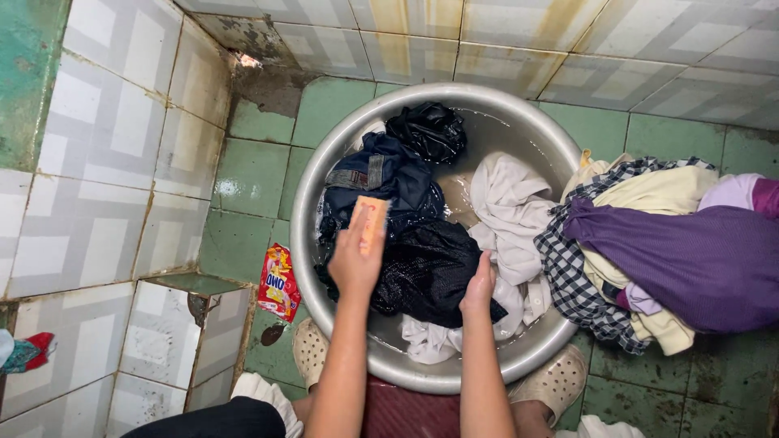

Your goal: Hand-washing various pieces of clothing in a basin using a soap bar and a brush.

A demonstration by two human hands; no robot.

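Note:
A large metal basin sits on the green tiled floor, filled with wet clothes: dark blue garments, a black garment and white cloth. My left hand holds an orange bar of soap over the dark clothes. My right hand presses down on the black garment at the basin's near side. Water shows at the basin's far side.
A pile of dry clothes lies right of the basin: purple cloth, checked cloth, cream cloth. A red detergent packet lies on the floor at left. Tiled walls and a low tiled ledge close in the left. My sandalled feet flank the basin.

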